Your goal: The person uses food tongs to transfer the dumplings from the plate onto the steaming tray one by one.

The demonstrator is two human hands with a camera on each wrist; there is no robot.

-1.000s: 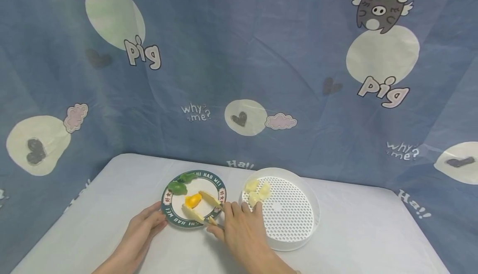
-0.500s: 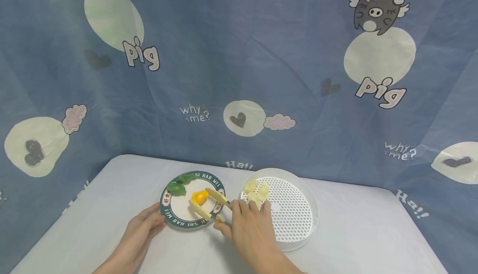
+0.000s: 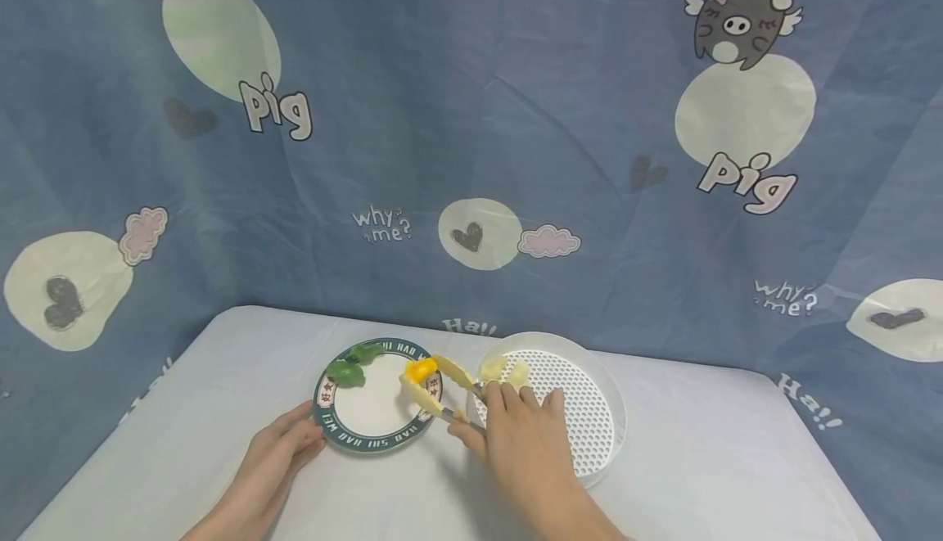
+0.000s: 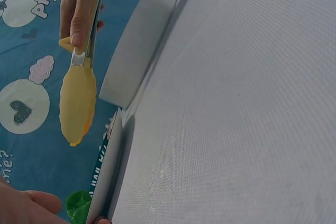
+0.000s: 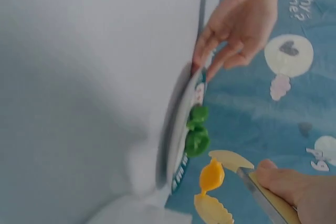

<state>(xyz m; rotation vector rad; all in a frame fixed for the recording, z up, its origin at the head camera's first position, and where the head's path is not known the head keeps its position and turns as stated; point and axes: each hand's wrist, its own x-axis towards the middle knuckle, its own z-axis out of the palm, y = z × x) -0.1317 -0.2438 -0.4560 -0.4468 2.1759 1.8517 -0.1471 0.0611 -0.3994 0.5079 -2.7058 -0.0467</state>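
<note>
My right hand [image 3: 525, 439] grips a pair of tongs [image 3: 458, 371] with pale yellow tips and metal arms. Between the tips is a small, lumpy yellow-orange piece [image 3: 421, 371], held above the plate's right rim; the right wrist view shows the piece [image 5: 211, 176] pinched at both sides. The round plate [image 3: 374, 403] is white with a green lettered rim. At its left edge my left hand [image 3: 280, 453] pinches the rim, thumb above and fingertips below. Two green, curly pieces [image 3: 346, 373] lie on the plate's far left part.
Right of the plate stands a round white sieve [image 3: 589, 422] with a perforated bottom and a raised wall. Pale yellow pieces [image 3: 519, 373] lie at its left side, partly covered by my right hand. A blue printed cloth [image 3: 471, 115] hangs behind the white table [image 3: 700, 459].
The tongs have lifted the yellow-orange piece from the plate's middle and carried it right and up, to the rim near the sieve. My left hand stays on the plate.
</note>
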